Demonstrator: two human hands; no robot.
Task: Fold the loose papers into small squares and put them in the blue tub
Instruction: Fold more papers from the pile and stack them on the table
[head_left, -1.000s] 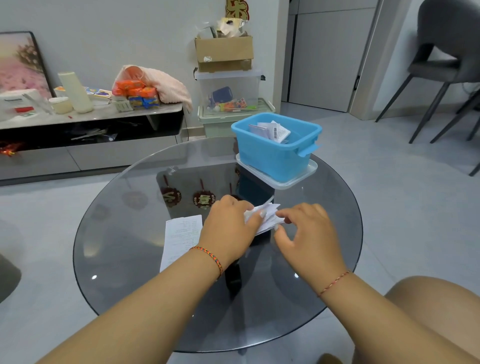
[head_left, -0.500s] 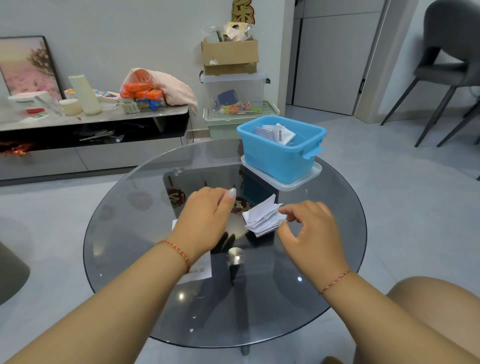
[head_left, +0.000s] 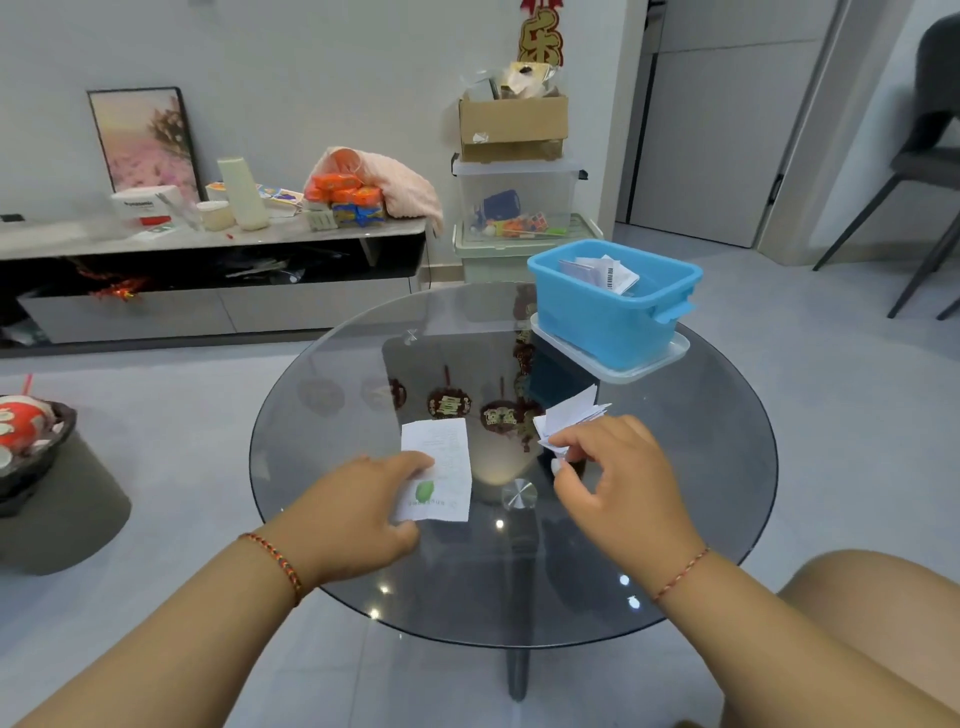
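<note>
A folded white paper (head_left: 570, 414) sits just above the round glass table (head_left: 727, 467), pinched at its near edge by the thumb and forefinger of my right hand (head_left: 618, 483). To its left a flat printed paper (head_left: 444, 457) with a green mark lies on the glass. My left hand (head_left: 363, 512) grips its left edge, thumb on top, and the near left corner is lifted a little. The blue tub (head_left: 613, 317) stands at the far right of the table on a clear lid (head_left: 649, 366), with several folded papers (head_left: 602, 273) inside.
A dark stool with a basket (head_left: 31, 447) stands at the left on the floor. Behind the table are a low cabinet (head_left: 208, 244) with clutter and stacked storage boxes (head_left: 514, 197). A grey chair (head_left: 924, 171) is at the far right. My knee (head_left: 857, 597) is beside the table's near right edge.
My left hand has let go of the folded paper and moved left to take the flat paper's edge. My right hand stays pinching the folded paper.
</note>
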